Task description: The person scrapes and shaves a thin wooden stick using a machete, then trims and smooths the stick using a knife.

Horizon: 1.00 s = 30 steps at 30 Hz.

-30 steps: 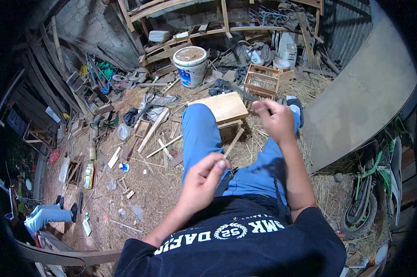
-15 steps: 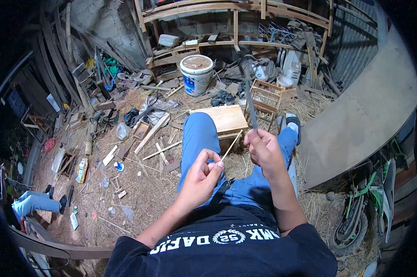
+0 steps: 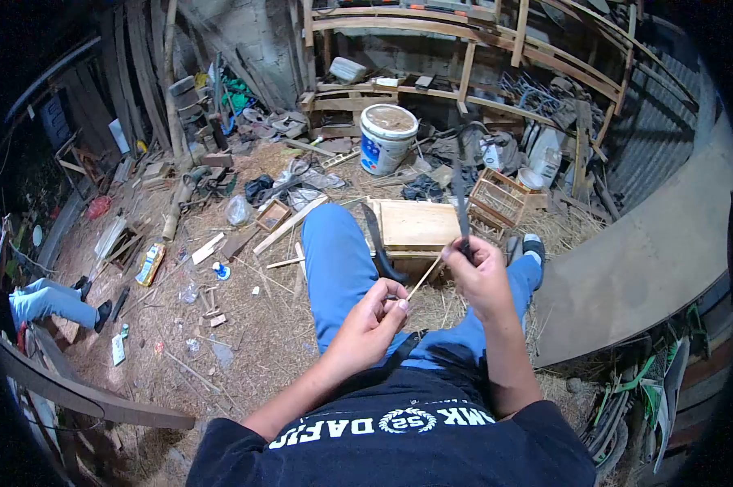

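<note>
My left hand [image 3: 370, 326] pinches one end of a thin pale wooden stick [image 3: 424, 279] between thumb and fingers. The stick slants up to the right, its far end by the thumb of my right hand [image 3: 483, 280]. In that hand is a knife [image 3: 461, 199], its long dark blade pointing upward and away; the fist covers most of the handle. Just past my left knee, a dark curved blade [image 3: 374, 230] stands against a light wooden box [image 3: 419, 223] between my legs.
A white paint bucket [image 3: 388, 134] stands ahead, with a slatted wooden cage [image 3: 497, 197] to its right. A large board [image 3: 618, 284] leans on the right, above a motorbike [image 3: 626, 406]. Wood scraps and straw litter the floor. Another person's legs [image 3: 54, 302] show at left.
The view has swung left, so the scene sits further right. My hands have come closer together, and the stick's far end now lies by the right hand. The curved blade has come into view.
</note>
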Tool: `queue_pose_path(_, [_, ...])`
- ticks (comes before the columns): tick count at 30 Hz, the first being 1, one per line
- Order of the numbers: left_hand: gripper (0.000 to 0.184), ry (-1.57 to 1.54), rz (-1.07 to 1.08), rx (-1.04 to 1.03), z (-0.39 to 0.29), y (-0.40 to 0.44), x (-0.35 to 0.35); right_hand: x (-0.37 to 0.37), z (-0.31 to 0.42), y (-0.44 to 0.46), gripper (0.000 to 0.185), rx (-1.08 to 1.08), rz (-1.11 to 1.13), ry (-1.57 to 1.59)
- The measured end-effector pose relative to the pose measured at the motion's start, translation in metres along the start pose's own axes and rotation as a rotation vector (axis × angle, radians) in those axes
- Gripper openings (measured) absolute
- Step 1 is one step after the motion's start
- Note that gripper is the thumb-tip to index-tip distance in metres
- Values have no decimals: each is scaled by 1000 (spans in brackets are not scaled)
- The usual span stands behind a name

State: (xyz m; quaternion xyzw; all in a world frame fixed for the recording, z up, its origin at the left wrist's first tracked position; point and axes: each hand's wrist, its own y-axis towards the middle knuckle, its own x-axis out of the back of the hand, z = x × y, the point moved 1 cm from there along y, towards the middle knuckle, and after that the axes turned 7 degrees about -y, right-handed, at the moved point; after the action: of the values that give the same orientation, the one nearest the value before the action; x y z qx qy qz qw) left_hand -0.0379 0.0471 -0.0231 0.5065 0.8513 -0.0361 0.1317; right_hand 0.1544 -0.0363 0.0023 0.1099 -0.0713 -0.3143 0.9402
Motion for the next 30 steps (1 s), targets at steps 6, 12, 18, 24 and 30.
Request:
queue_pose_path(6, [10,277,-148,-110,-5,-38,50,-6,26,14,13,-46,-91,-24])
queue_pose_path(12, [8,276,-255,-16,-11,-68,76,-9,34,26,12,-6,-97,70])
queue_pose_path(18, [9,325,-186,-22,-17,-50,67,-1,29,21,12,-28,-118,81])
queue_pose_path(24, [12,336,-95,-82,-13,-20,38,31,30,11,12,18,-179,36])
queue_pose_path(30, [11,345,-1,-101,-14,11,9,54,31,4,13,20,-203,28])
